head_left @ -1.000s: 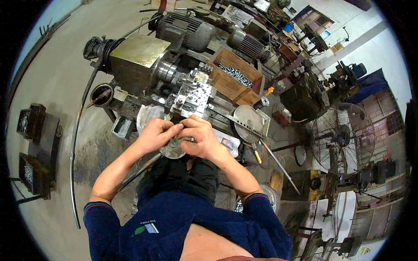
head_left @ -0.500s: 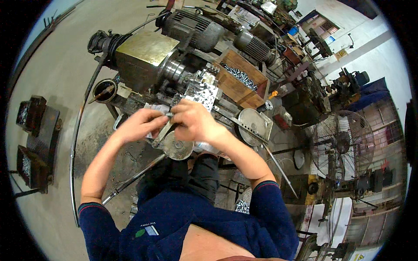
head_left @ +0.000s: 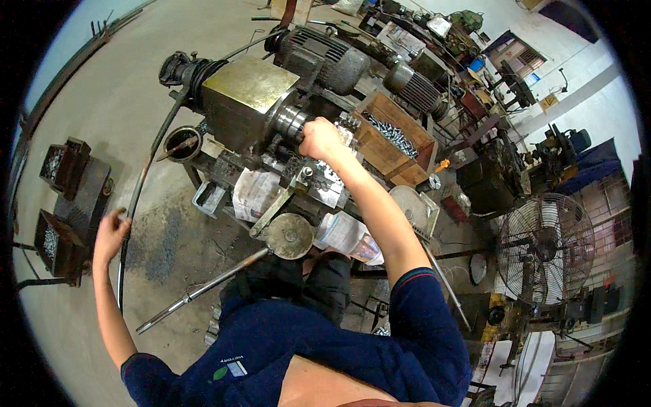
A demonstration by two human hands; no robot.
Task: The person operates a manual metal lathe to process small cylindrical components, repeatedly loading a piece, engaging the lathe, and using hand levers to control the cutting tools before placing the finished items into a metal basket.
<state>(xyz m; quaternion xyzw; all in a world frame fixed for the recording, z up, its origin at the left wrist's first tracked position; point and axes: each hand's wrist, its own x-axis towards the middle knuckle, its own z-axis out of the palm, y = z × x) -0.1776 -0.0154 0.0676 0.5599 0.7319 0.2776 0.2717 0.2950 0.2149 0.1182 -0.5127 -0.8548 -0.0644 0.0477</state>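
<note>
My right hand (head_left: pixel 320 139) is closed, its fingers at the front of the lathe's bright steel spindle nose (head_left: pixel 290 122). Whatever those fingers grip is hidden behind the hand. Out to the left, my left hand (head_left: pixel 110 234) has its fingers curled beside a long black bar (head_left: pixel 140 183), near a dark bin of small metal parts (head_left: pixel 54 241). Anything within the left fingers is too small to make out. Below the right forearm lies the lathe's slide (head_left: pixel 332 186), strewn with shavings. A flat lever arm (head_left: pixel 278 207) with a round metal disc (head_left: pixel 290 236) sits in front of me.
A wooden box (head_left: pixel 380 152) full of small metal parts stands right of the spindle. Newspaper (head_left: pixel 256 193) lies by the slide. A steel handle (head_left: pixel 203 288) sticks out toward my left. A large fan (head_left: pixel 546 234) stands at the right, and electric motors (head_left: pixel 325 61) sit behind.
My hands, together over the lever arm before, have parted. The left has swung far out toward the bins; the right has moved forward to the spindle. The view has shifted slightly.
</note>
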